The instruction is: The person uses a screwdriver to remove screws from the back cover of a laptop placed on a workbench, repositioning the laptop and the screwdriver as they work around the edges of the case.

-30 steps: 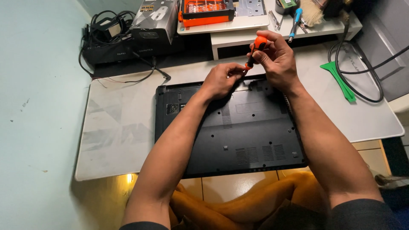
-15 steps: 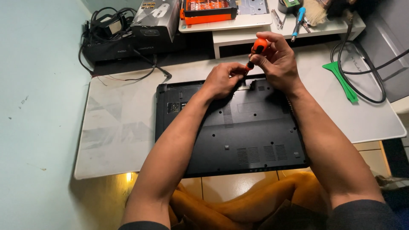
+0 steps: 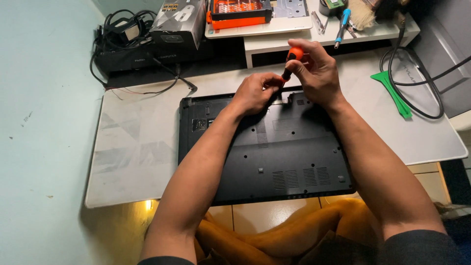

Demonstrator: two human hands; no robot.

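A black laptop (image 3: 267,147) lies upside down at the centre of the frame on a low white table (image 3: 132,147), its base panel facing up and its far edge toward the top of the frame. This position exposes the screw holes and vent slots of the underside to the person seated below it.

The right hand (image 3: 316,73), just above centre, is closed around an orange-handled screwdriver (image 3: 290,61). The fingers wrap the handle near its top, and the tool stands steeply tilted with its tip pointing down at the laptop's far edge. The grip is narrow and firm, consistent with turning the handle between the fingertips.

The left hand (image 3: 255,91), just left of the right, rests on the laptop's far edge beside the screwdriver tip. Its fingers are curled close together at the shaft's lower end, apparently steadying the tip. Whether they pinch the shaft or a screw cannot be determined; the contact point is hidden by the knuckles.

Surroundings: an orange bit case (image 3: 240,12) sits on a raised white shelf (image 3: 343,34) at top centre, within reach of the working hand. A blue-handled tool (image 3: 342,24) lies on the same shelf to the right. A green pry tool (image 3: 392,91) lies on the table at right, next to a looped black cable (image 3: 417,83). A dark box (image 3: 179,22) and tangled leads occupy the upper left.
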